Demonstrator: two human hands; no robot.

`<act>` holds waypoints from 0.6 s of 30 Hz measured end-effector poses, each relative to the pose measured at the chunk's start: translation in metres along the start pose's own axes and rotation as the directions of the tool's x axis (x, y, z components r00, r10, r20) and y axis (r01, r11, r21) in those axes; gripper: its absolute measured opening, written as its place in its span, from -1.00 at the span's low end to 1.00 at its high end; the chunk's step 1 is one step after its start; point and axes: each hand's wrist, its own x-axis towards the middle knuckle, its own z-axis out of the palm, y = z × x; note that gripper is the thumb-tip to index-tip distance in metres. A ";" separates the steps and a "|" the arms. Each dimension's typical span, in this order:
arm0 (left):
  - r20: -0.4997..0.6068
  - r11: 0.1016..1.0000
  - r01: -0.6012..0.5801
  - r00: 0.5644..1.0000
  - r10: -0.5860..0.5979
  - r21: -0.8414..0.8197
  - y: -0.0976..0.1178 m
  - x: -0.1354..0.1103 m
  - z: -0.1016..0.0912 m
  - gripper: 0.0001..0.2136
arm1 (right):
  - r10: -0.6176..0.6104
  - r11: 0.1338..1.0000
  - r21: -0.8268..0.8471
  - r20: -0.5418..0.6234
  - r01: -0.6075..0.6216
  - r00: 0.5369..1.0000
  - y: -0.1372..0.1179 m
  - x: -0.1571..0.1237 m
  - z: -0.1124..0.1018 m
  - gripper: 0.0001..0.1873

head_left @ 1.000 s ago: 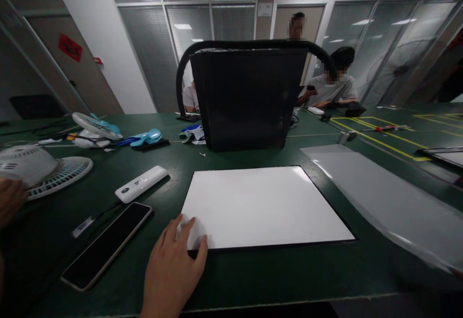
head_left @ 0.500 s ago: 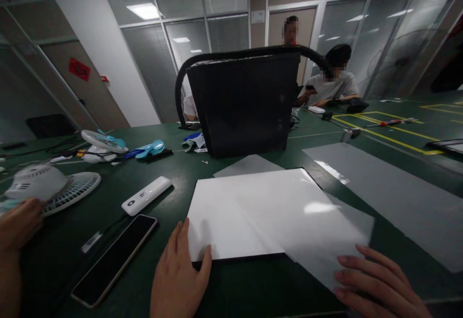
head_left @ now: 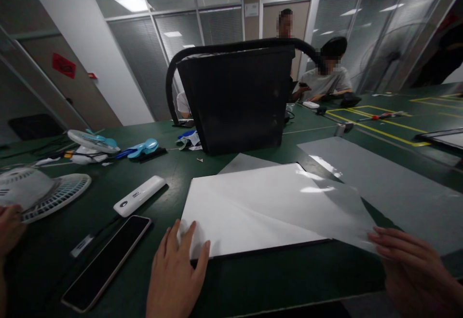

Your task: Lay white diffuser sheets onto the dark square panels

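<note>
A flat white panel with a thin black edge (head_left: pixel 231 212) lies in front of me. Spread fingers of my left hand (head_left: pixel 177 269) rest on its lower left corner, holding nothing. My right hand (head_left: pixel 412 260), off the panel's right side, pinches the near right corner of a thin translucent sheet (head_left: pixel 347 212). That sheet slants across the panel's right part and overhangs it, its right end raised a little. Under the panel's far edge another pale sheet (head_left: pixel 238 161) sticks out.
A tall black bin-like box (head_left: pixel 235 101) stands behind the panel. Rightward lies a large grey sheet (head_left: pixel 383 187). A phone (head_left: pixel 108 262), white power bank (head_left: pixel 140 196) and white fan (head_left: pixel 61 195) are on the left, beside another person's hand (head_left: pixel 10 228). Two people (head_left: pixel 325 81) are across the table.
My right hand has moved right, drawing the translucent sheet's near corner outward, so more of the panel's lower right shows. My left hand stays at the panel's left corner. The view has shifted slightly.
</note>
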 end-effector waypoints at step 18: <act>0.088 0.999 0.039 0.995 -0.042 0.038 0.000 0.002 0.002 -0.37 | 0.477 0.850 0.290 -0.068 -0.440 0.876 -0.005 0.000 0.007 -0.76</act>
